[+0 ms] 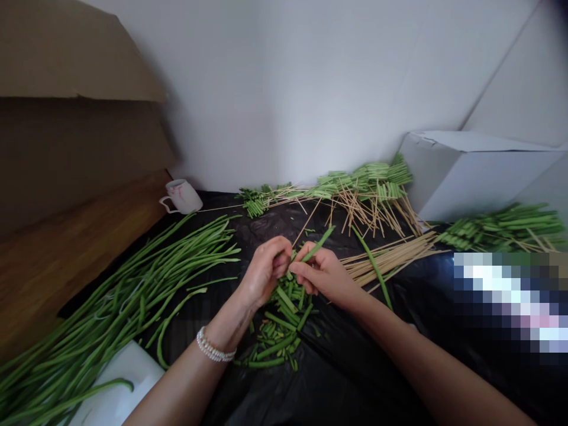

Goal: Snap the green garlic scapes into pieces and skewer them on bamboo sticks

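My right hand point(322, 272) is closed around a green long bean piece point(320, 241), which points up and to the right. Close beside it, my left hand point(268, 266) has its fingers curled in near the bean's lower end; what they pinch is mostly hidden. A thin wooden skewer point(307, 222) runs up and right from the left fingertips, but I cannot tell whether it is held. Below both hands lies a heap of short bean pieces point(284, 322) on black plastic sheeting point(355, 367).
Long uncut beans point(146, 278) spread at left, partly over a white object point(124, 378). Behind are a mug point(183, 197) and skewered bean pieces point(368, 177). Bare skewers point(390, 257), more bean bundles point(506, 228) and a white box point(483, 171) lie right. A cardboard box point(80, 118) stands left.
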Demonstrator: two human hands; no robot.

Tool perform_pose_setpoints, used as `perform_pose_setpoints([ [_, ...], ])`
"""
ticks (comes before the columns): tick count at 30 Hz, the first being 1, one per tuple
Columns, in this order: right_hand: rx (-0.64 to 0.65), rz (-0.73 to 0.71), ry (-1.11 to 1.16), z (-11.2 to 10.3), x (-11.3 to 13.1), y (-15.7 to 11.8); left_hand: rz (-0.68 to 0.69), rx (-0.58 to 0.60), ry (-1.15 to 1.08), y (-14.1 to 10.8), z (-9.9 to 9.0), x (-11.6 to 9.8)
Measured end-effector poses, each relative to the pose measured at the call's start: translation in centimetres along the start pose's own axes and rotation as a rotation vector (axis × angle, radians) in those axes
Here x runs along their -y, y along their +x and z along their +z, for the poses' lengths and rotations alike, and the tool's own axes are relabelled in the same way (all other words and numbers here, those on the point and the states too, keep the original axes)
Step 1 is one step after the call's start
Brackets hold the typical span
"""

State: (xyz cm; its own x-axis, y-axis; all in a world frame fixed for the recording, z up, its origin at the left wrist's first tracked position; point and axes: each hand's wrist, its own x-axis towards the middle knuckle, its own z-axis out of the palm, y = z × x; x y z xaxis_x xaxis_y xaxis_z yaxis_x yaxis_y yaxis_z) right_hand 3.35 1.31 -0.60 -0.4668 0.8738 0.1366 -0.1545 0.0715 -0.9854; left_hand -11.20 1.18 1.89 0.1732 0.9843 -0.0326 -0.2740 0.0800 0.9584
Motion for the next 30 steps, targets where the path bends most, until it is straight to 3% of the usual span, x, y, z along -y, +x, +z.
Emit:
perform_pose_setpoints([
  [6, -0.084, -0.098, -0.318, -0.1, -1.3, 0.3, 0.042, 0.029, 0.27, -0.1, -0.1, 0.1],
  [10, -0.141, -0.117, -0.411, -0.3, -1.9, 0.4, 0.106, -0.019, 0.381, 0.0, -0.1, 0.2],
  [17, -0.18, -0.056, -0.331, -1.0, -0.9, 0.7, 0.172, -0.103, 0.524, 0.1, -0.5, -0.7],
  [25, -0.24, -0.105, -0.102, -1.2, 0.6, 0.6, 0.214, 0.086, 0.812, 0.1, -1.4, -0.2],
  [30, -0.294, -0.117, -0.042, -1.3, 0.5, 0.7, 0.424, 0.118, 1.155, -0.2, -1.1, -0.3],
])
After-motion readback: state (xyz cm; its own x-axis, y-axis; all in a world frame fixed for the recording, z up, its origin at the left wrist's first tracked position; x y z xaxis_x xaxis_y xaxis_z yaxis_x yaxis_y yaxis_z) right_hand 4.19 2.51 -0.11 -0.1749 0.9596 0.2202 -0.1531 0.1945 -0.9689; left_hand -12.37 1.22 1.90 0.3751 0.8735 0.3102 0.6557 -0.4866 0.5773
